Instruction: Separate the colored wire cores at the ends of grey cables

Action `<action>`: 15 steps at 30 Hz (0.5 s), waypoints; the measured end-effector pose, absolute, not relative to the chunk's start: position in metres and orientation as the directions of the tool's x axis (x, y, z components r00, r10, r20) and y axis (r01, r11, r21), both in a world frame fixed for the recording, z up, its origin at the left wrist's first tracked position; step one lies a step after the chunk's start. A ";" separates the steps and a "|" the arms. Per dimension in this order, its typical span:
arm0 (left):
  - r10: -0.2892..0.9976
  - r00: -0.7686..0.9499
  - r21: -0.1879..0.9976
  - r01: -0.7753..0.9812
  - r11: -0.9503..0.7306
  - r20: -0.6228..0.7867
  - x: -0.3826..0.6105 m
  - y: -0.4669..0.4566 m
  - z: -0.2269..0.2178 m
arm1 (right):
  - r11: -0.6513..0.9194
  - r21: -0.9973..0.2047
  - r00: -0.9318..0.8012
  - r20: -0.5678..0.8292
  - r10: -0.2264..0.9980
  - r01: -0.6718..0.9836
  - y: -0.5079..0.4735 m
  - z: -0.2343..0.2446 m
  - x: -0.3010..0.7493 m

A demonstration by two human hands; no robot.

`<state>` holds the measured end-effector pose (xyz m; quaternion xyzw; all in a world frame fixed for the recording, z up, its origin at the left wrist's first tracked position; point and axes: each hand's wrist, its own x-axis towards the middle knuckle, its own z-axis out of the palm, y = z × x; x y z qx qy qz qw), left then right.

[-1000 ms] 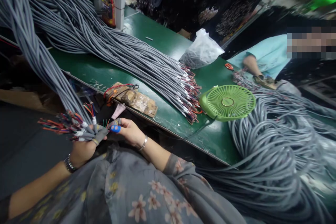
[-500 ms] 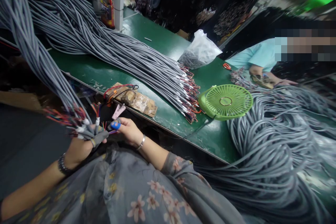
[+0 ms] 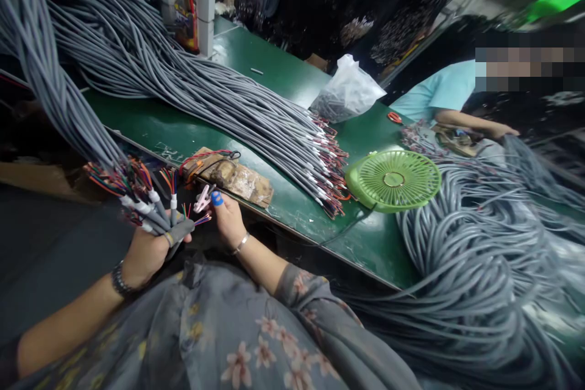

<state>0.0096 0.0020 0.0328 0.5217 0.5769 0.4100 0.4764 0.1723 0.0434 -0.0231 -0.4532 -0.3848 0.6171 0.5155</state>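
My left hand [image 3: 153,250] is closed around a bunch of grey cables [image 3: 158,219]. A dark cover is on its thumb. White-banded cable ends with stripped, coloured wires [image 3: 170,180] fan out above the fist. One cable end with fine coloured wires [image 3: 201,220] points right from under the thumb, towards my other hand. My right hand [image 3: 230,219], with a blue cover on its thumb, is closed at a small pink clip [image 3: 202,199] and seems to grip it. Its other fingers are partly hidden behind the thumb.
A wooden block [image 3: 247,181] with wires lies at the edge of the green table [image 3: 274,219]. Behind are a long bundle of grey cables [image 3: 219,91], a green fan [image 3: 393,178] and a plastic bag [image 3: 347,88]. Coiled cables [image 3: 475,256] fill the right, near a co-worker's arm [image 3: 470,120].
My right hand has drawn away from the wires, up and to the right, and the pink clip has turned. The bunch in my left hand has spread. The co-worker's arm has shifted.
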 end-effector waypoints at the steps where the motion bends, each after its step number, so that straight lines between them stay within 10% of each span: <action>1: 0.992 0.003 0.969 0.214 0.122 -0.126 0.009 0.002 0.032 | -0.143 -0.955 -0.023 -0.142 0.990 -0.259 0.043 -0.024 0.173; 15: 0.996 0.059 0.953 0.301 0.043 -0.064 0.006 0.003 0.025 | -0.405 -0.695 -0.184 -0.372 0.910 -0.595 0.049 -0.019 0.160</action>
